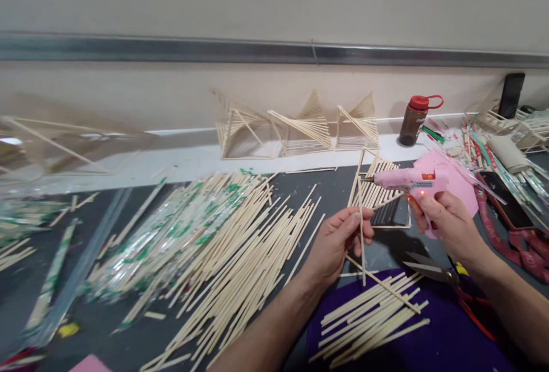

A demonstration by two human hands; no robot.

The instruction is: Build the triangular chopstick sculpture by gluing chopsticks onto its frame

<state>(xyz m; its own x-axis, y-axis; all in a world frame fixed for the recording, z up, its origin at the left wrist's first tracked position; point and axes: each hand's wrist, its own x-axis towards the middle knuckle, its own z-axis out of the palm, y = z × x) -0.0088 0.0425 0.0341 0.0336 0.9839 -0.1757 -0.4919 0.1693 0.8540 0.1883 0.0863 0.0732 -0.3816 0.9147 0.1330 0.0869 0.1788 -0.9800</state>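
My left hand (pixel 343 238) pinches a thin wooden stick (pixel 363 255), which stands nearly upright between thumb and fingers. My right hand (pixel 448 220) is wrapped around the handle of a pink glue gun (pixel 397 178), whose small orange light is lit. The gun's nozzle points left, at the upper end of the stick; whether they touch I cannot tell. Just behind both hands sits a frame built of slanted sticks (pixel 381 186), partly hidden by the gun. Shorter loose sticks (pixel 371 320) lie on a dark purple sheet (pixel 450 332) below my hands.
Large scissors (pixel 433 272) rest beneath my right forearm. Long sticks (pixel 253 258) and plastic-wrapped sticks (pixel 171 229) spread across the left. Finished-looking twisted stick frames (pixel 300 132) stand along the wall. A red-capped bottle (pixel 414 123), a red lanyard (pixel 493 223) and a phone (pixel 506 200) are at right.
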